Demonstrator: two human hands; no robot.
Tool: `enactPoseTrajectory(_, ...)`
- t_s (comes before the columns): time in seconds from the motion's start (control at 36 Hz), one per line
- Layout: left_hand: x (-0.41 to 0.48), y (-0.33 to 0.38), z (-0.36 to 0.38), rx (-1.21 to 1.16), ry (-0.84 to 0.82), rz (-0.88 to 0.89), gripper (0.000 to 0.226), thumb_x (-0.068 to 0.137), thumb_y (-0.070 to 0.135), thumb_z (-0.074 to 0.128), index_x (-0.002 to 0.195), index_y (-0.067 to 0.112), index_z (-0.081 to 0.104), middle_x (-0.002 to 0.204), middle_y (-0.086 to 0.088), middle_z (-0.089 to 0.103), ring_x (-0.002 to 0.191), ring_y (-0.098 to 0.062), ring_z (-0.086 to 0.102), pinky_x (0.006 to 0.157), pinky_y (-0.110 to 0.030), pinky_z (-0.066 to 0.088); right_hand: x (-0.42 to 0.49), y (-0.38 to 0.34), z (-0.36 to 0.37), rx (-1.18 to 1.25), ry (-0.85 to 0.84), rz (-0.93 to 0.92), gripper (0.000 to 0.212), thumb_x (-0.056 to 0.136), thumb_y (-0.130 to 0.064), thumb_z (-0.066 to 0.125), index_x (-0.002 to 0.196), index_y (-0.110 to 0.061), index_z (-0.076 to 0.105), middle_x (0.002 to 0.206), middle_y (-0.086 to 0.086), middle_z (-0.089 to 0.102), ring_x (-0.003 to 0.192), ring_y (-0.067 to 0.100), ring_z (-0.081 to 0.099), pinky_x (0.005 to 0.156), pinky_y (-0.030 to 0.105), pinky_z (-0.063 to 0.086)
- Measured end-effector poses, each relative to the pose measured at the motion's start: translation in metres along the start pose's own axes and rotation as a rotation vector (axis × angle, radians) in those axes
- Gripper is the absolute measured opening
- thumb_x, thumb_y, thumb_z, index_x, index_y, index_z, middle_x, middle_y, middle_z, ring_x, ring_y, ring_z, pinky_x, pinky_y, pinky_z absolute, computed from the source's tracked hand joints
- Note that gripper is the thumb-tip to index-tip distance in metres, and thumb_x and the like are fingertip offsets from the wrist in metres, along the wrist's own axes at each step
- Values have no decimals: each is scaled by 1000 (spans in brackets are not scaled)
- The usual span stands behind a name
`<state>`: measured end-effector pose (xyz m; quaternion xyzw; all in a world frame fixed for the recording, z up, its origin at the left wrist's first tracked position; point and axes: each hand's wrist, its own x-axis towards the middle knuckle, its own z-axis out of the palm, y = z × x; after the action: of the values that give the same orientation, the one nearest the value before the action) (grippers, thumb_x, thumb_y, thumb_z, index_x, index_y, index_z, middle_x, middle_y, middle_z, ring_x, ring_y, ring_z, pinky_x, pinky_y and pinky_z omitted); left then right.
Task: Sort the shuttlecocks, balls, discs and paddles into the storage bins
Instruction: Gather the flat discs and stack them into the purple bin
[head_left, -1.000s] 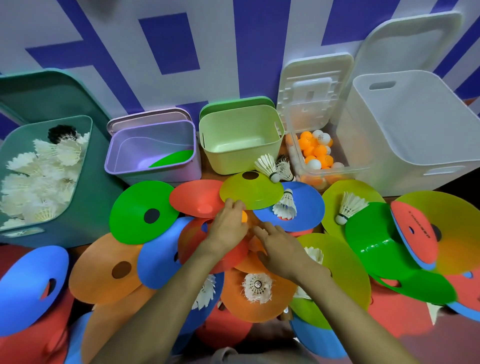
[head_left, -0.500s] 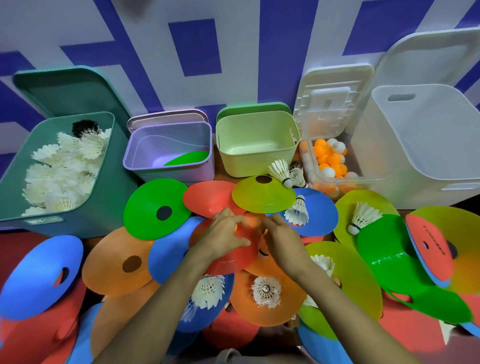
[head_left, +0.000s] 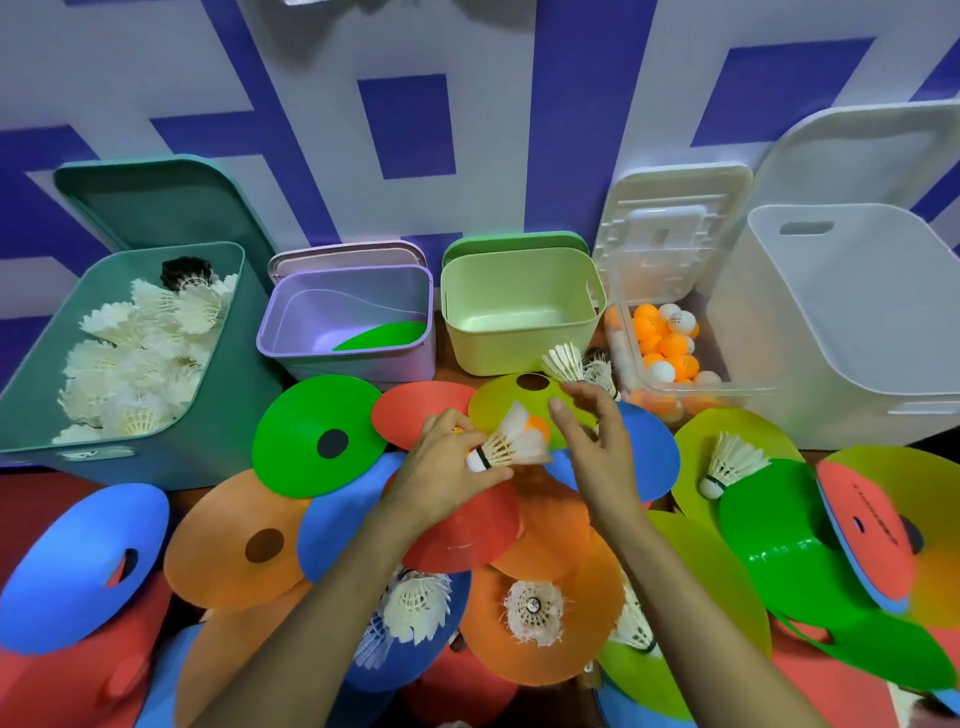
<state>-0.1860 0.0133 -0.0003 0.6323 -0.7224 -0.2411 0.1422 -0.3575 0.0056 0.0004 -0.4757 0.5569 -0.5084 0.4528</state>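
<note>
My left hand (head_left: 447, 470) pinches a white shuttlecock (head_left: 517, 444) by its cork, feathers pointing right, above the pile of coloured discs (head_left: 311, 436). A small orange ball (head_left: 538, 427) shows just behind the feathers, and I cannot tell what holds it. My right hand (head_left: 597, 452) hovers beside it with fingers loosely spread, gripping nothing I can see. Loose shuttlecocks lie at right (head_left: 730, 462), by the green bin (head_left: 565, 361) and on an orange disc (head_left: 535, 613). A red paddle (head_left: 867, 535) lies at far right.
Along the wall stand a teal bin (head_left: 228, 395) full of shuttlecocks, a lilac bin (head_left: 363, 366) holding one green disc, a light green bin (head_left: 498, 353), a clear box of orange and white balls (head_left: 670, 343), and a large white bin (head_left: 810, 405).
The shuttlecock that lay on the blue disc is now lifted in my left hand. My right hand has risen off the pile and spread its fingers. The view has tilted up slightly.
</note>
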Motion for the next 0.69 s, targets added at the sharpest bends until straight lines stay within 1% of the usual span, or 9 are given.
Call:
enactPoseTrajectory(0.06, 2, 7, -8, 251, -21, 9, 35, 79, 47, 65, 105, 23, 66, 113, 1, 43, 111, -18, 36, 88, -26, 33, 7, 3, 4, 237, -89, 359, 31, 93, -40, 53, 119, -23, 58, 120, -5, 60, 115, 14, 55, 96, 37, 45)
enactPoseTrajectory(0.11, 5, 21, -16, 479, -16, 11, 33, 86, 38, 58, 114, 21, 61, 122, -4, 39, 119, -25, 33, 91, -33, 34, 11, 12, 8, 395, -273, 652, 41, 92, -50, 46, 118, -21, 59, 112, -1, 65, 103, 18, 62, 90, 40, 48)
enactPoseTrajectory(0.19, 11, 41, -18, 633, 16, -4, 29, 93, 20, 44, 116, 16, 61, 130, -9, 35, 125, -30, 31, 94, -38, 32, 11, 32, 17, 556, -405, 831, 46, 89, -57, 46, 112, -20, 63, 115, 4, 68, 101, 21, 64, 94, 43, 47)
enactPoseTrajectory(0.28, 20, 42, -16, 643, 12, -74, 29, 91, 21, 48, 115, 15, 62, 129, -8, 37, 124, -29, 32, 94, -36, 33, 15, 39, 22, 703, -278, 906, 49, 87, -59, 47, 111, -19, 62, 109, 7, 69, 95, 22, 65, 85, 40, 51)
enactPoseTrajectory(0.39, 29, 30, -14, 518, -97, -187, 48, 79, 49, 65, 119, 21, 62, 129, -7, 37, 126, -27, 29, 99, -36, 32, 22, 37, 18, 646, -171, 866, 35, 89, -44, 56, 107, -15, 62, 94, 4, 68, 78, 15, 65, 59, 24, 56)
enactPoseTrajectory(0.53, 25, 24, -5, 461, -146, -162, 57, 78, 61, 61, 115, 19, 63, 122, -8, 41, 121, -27, 32, 97, -37, 34, 24, 33, 6, 157, 32, 477, 24, 87, -27, 66, 86, -4, 59, 78, 11, 66, 63, 11, 63, 54, 23, 52)
enactPoseTrajectory(0.58, 25, 22, 1, 481, -184, -141, 57, 76, 61, 62, 111, 17, 64, 121, -8, 41, 121, -27, 33, 94, -37, 35, 26, 33, -3, -101, 105, 302, 27, 86, -32, 65, 82, -7, 57, 66, 8, 66, 59, 15, 64, 60, 34, 56)
enactPoseTrajectory(0.64, 26, 24, 6, 471, -236, -121, 59, 72, 62, 66, 109, 17, 64, 120, -9, 41, 120, -28, 33, 93, -37, 36, 28, 25, -13, -199, 140, 227, 27, 86, -34, 64, 76, -12, 54, 63, 9, 62, 56, 22, 60, 60, 41, 53)
enactPoseTrajectory(0.69, 27, 25, 10, 429, -267, -104, 66, 68, 62, 70, 113, 16, 59, 120, -10, 40, 118, -30, 34, 94, -39, 37, 31, 16, -20, -154, 135, 229, 27, 87, -31, 65, 73, -12, 52, 61, 9, 59, 52, 21, 56, 50, 32, 47)
